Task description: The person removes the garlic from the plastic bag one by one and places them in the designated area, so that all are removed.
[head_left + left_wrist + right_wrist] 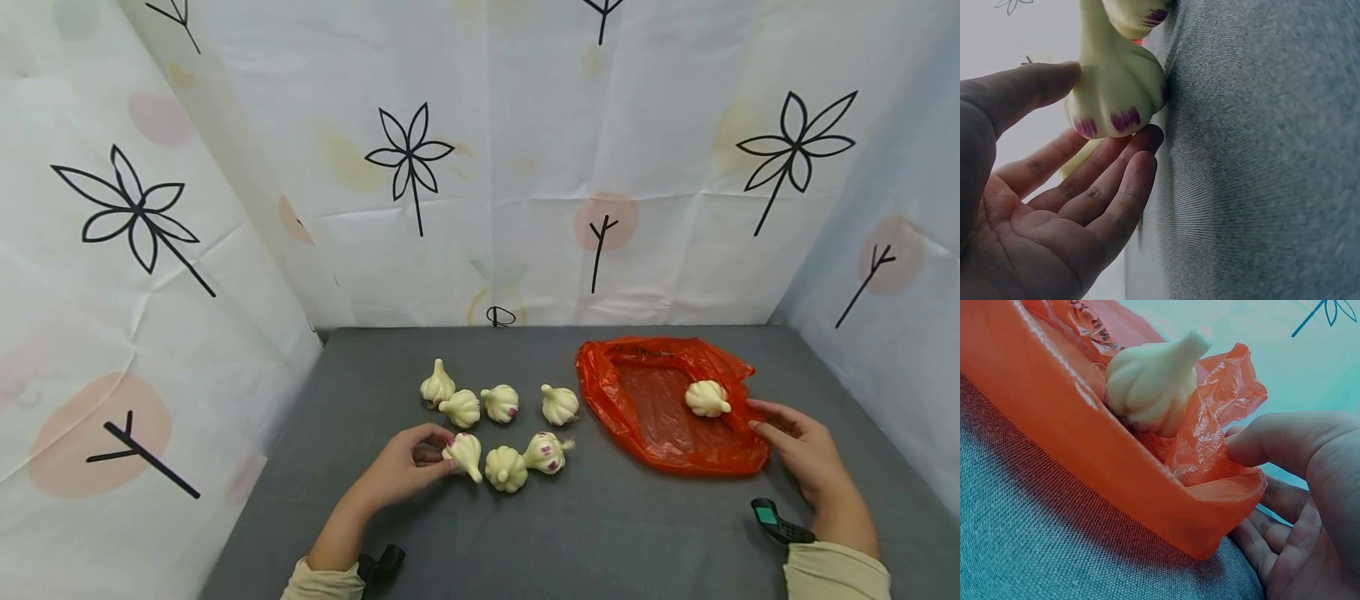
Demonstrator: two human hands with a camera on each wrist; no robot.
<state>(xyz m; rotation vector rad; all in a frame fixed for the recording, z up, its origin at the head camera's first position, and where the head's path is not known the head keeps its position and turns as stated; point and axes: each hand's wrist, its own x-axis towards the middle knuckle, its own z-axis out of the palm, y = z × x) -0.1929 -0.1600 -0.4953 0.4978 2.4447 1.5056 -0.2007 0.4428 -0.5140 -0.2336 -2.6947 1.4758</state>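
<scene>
In the head view my left hand (405, 468) pinches a garlic bulb (463, 453) at the left of the front row, its neck pointing toward me. The left wrist view shows the thumb on the side of this purple-streaked bulb (1113, 94) and fingertips against its base. At the right, my right hand (812, 457) holds the side of a red plastic bag (652, 400) lying spread with its mouth facing up. The right wrist view has the thumb on the crumpled bag edge (1200, 447). Inside the bag lies one garlic bulb (707, 398), close to the right fingers.
Two more bulbs, one plain (506, 469) and one streaked purple (547, 452), sit right of the held one. Behind them stand several others, among them an upright bulb (437, 385) and one near the bag (559, 405). Patterned white cloth (525, 250) encloses the grey table (570, 533).
</scene>
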